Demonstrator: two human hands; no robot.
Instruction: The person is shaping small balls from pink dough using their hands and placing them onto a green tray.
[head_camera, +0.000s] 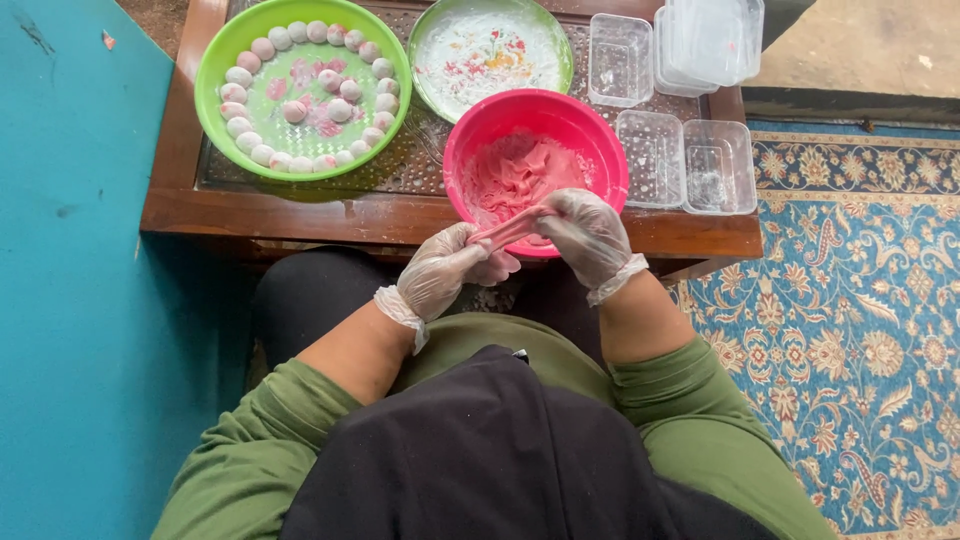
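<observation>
Both my hands wear thin clear plastic gloves. My left hand (445, 268) and my right hand (585, 235) pinch a strip of pink dough (507, 232) stretched between them, just over the near rim of a pink bowl (480, 125). More sticky pink dough (515, 170) lies inside that bowl. Left of it stands a green round tray (215, 70) ringed with several small floured pink-and-white dough balls (340, 88).
A green plate (560, 45) dusted with white flour sits behind the pink bowl. Several clear plastic boxes (685, 160) stand at the right of the low wooden table (300, 212). A patterned blue rug (860, 320) lies right, a teal floor (80, 300) left.
</observation>
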